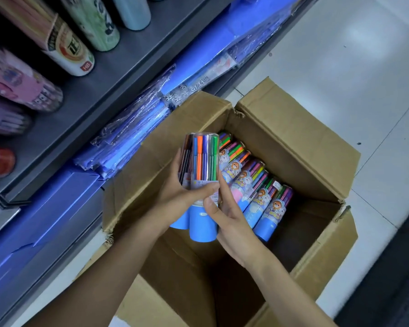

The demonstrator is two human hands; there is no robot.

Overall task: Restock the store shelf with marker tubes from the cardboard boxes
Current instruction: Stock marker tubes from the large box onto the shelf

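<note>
Above the open cardboard box point(291, 128) I hold a bundle of marker tubes point(202, 159), clear-topped with blue bases and coloured pens inside. My left hand point(187, 197) wraps around the bundle from the left, thumb across the front. My right hand point(227, 215) grips it from the right and below, thumb on the label. Several more marker tubes point(257, 187) lie in a row inside the box, along its far side. The grey store shelf point(109, 74) runs along the upper left.
On the shelf stand other pen tubes, among them a pink one point(21, 83) and a green one point(97, 24). Blue plastic folders point(137, 128) are stacked on the lower shelf beside the box. White floor tiles point(352, 55) stretch to the right.
</note>
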